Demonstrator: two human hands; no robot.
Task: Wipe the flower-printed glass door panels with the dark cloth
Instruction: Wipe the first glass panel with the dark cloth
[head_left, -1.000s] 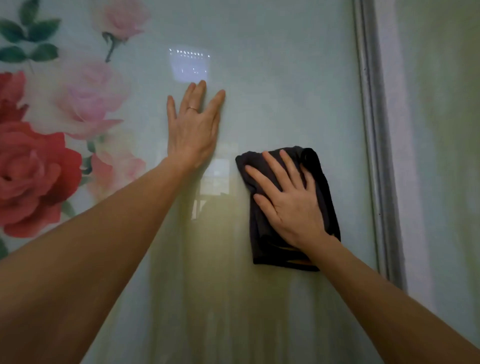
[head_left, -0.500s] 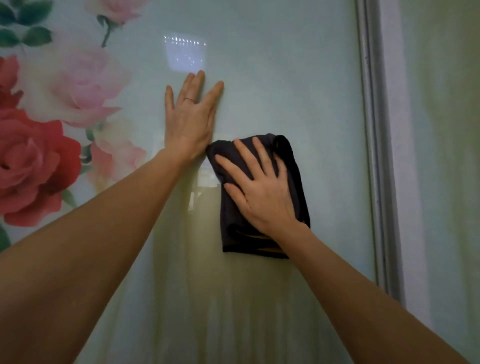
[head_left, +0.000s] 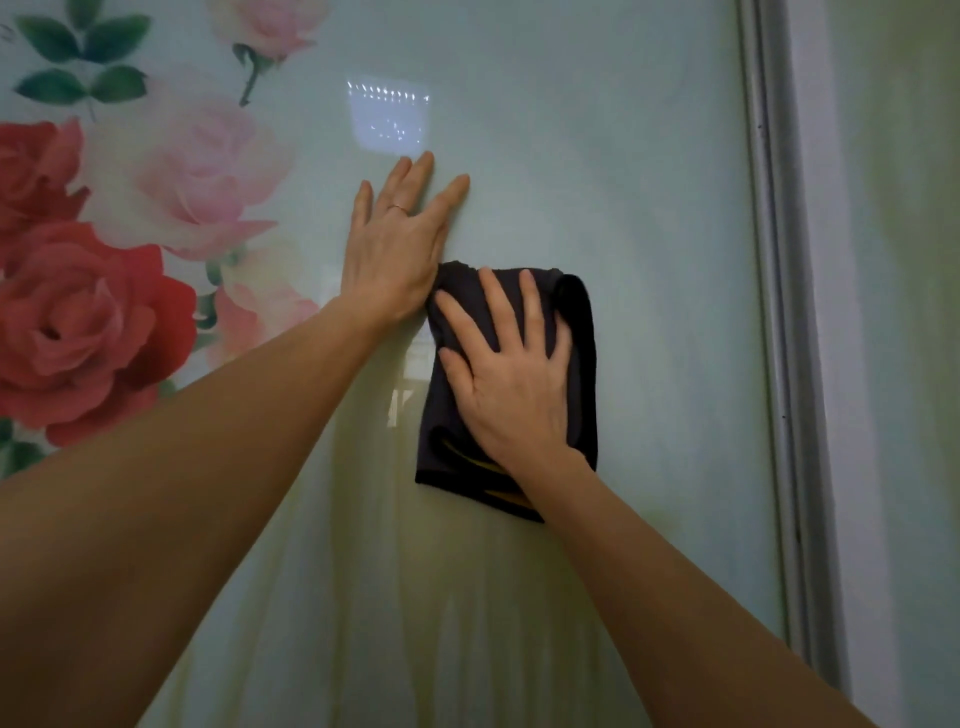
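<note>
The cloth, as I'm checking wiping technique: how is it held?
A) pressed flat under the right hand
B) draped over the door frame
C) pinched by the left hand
A: the right hand lies with straight fingers on the cloth, pressing it against the glass.

— Carrying everything?
— Upright glass door panel (head_left: 649, 182), pale green, printed with red and pink roses (head_left: 88, 327) at left, metal frame (head_left: 779, 312) along the right edge.
— Directly on it?
— Folded dark cloth (head_left: 581, 332), pressed flat under the right hand (head_left: 514, 395); left hand (head_left: 395, 254) flat against the glass, just beside the cloth's upper left corner.
</note>
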